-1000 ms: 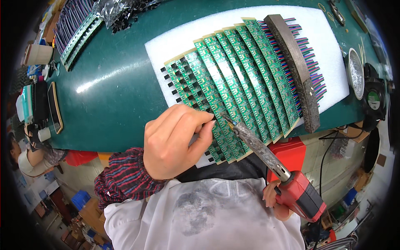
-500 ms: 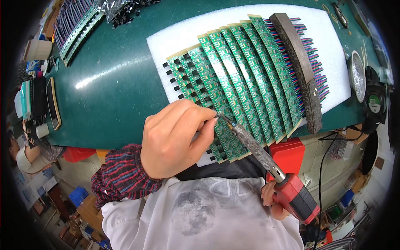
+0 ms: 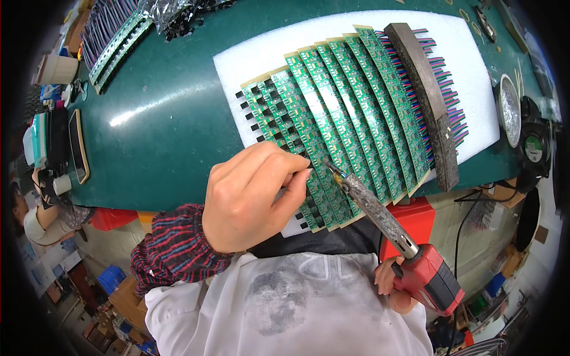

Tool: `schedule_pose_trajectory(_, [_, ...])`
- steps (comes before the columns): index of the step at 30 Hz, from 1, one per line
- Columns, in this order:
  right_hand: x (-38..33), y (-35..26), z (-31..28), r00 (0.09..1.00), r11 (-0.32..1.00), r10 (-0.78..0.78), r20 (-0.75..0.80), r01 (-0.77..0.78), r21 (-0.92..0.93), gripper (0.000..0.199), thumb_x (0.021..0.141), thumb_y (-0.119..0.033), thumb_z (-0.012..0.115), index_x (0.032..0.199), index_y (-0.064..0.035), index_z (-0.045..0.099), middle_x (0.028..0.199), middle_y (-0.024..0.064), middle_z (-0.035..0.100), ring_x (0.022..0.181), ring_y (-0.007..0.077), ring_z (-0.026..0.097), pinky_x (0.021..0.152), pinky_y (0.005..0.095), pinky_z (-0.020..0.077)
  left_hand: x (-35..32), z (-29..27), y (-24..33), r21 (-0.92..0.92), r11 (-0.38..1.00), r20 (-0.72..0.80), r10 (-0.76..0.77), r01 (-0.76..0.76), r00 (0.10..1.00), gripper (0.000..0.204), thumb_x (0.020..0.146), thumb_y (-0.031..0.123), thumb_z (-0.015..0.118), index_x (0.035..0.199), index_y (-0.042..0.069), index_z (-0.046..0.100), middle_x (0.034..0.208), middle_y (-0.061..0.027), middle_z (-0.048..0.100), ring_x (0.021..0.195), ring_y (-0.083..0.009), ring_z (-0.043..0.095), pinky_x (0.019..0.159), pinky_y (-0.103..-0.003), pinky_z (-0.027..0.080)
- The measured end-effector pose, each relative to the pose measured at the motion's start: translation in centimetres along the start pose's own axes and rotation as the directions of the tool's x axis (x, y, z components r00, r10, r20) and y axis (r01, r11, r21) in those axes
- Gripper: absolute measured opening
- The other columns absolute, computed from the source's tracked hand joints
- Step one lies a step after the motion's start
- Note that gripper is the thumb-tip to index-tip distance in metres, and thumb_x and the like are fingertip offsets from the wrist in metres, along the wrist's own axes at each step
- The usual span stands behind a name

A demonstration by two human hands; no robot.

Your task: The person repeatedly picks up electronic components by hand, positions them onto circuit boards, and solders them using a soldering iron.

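My left hand (image 3: 252,199) is closed in a pinch over the green circuit boards (image 3: 350,110); whatever its fingertips hold is too small and hidden to make out. The boards lie in overlapping rows, and small black components (image 3: 272,123) sit along the leftmost ones. Toward the lower right, my right hand (image 3: 394,286) grips the red handle of a soldering iron (image 3: 380,213). Its long metal barrel slants up to the left. The tip is over the boards, a little to the right of my left fingertips and apart from them.
White foam (image 3: 261,62) lies under the boards on a green table (image 3: 160,148). A dark bar (image 3: 424,89) presses across the coloured wires. A metal bowl (image 3: 509,110) stands at right, a phone (image 3: 78,145) at left. Another person (image 3: 44,216) is at the far left.
The soldering iron's tip has drawn back to the right, away from my left fingertips, and its handle has shifted slightly right. My left hand keeps its pinch in nearly the same place.
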State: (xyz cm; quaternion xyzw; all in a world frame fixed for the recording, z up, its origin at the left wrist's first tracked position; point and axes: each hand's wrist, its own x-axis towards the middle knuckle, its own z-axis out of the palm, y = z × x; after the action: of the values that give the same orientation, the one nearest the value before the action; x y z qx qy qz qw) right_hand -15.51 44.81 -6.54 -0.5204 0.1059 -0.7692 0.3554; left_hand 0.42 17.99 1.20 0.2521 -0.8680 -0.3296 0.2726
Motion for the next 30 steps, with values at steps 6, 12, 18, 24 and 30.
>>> schedule_pose_trajectory(6, [-1.1,-2.0,1.3,0.865,0.882,0.321,-0.386,-0.422,-0.211,0.032,0.074,-0.02,0.072,0.092,-0.0021,0.054,0.064,0.0068,0.057,0.053,0.0174,0.055,0.052,0.0294,0.0459,0.3,-1.0,0.3,0.037,0.999,0.007,0.033,-0.033,0.999,0.016,0.07,-0.005,0.073,0.082,0.002,0.065,0.072,-0.0081,0.062,0.057,-0.0201,0.059,0.05,-0.03,0.046])
schedule_pose_trajectory(12, [0.4,-2.5,2.3,0.641,0.724,0.413,-0.647,-0.662,-0.195,0.075,0.084,-0.053,0.063,0.129,0.0014,0.041,0.056,0.0022,0.05,0.046,0.0152,0.049,0.049,0.03,0.043,6.0,-6.3,-5.8,0.387,0.918,-0.221,0.0,0.088,0.975,0.011,0.082,-0.001,0.065,0.093,0.002,0.065,0.081,-0.0072,0.064,0.062,-0.0143,0.059,0.054,-0.027,0.045])
schedule_pose_trajectory(18, [0.9,-2.3,3.0,0.632,0.707,0.369,-0.682,-0.666,-0.235,0.082,0.086,-0.059,0.06,0.135,0.0022,0.038,0.054,0.0017,0.047,0.045,0.0147,0.047,0.048,0.0299,0.0417,9.2,-7.8,-13.3,0.597,0.802,-0.126,0.077,0.013,0.989,0.015,0.081,0.008,0.066,0.095,0.001,0.068,0.08,-0.0098,0.063,0.065,-0.0239,0.061,0.063,-0.035,0.049])
schedule_pose_trajectory(24, [2.0,-2.0,3.3,0.609,0.706,0.388,-0.691,-0.678,-0.202,0.079,0.087,-0.057,0.06,0.134,0.0023,0.038,0.054,0.0018,0.047,0.044,0.0153,0.046,0.048,0.0301,0.0411,11.2,-8.0,-12.5,0.764,0.645,0.051,-0.091,0.02,0.995,0.012,0.081,0.007,0.058,0.082,-0.001,0.066,0.081,-0.0169,0.065,0.077,-0.0353,0.063,0.071,-0.043,0.05])
schedule_pose_trajectory(30, [2.6,-1.5,3.1,0.626,0.733,0.408,-0.664,-0.658,-0.17,0.08,0.085,-0.058,0.062,0.133,0.0021,0.038,0.053,0.0015,0.045,0.044,0.0151,0.045,0.049,0.0302,0.0401,12.4,-8.7,-12.1,0.788,0.609,0.187,-0.096,-0.091,0.978,0.007,0.072,0.001,0.057,0.073,-0.004,0.061,0.075,-0.024,0.064,0.075,-0.0423,0.064,0.069,-0.048,0.052])
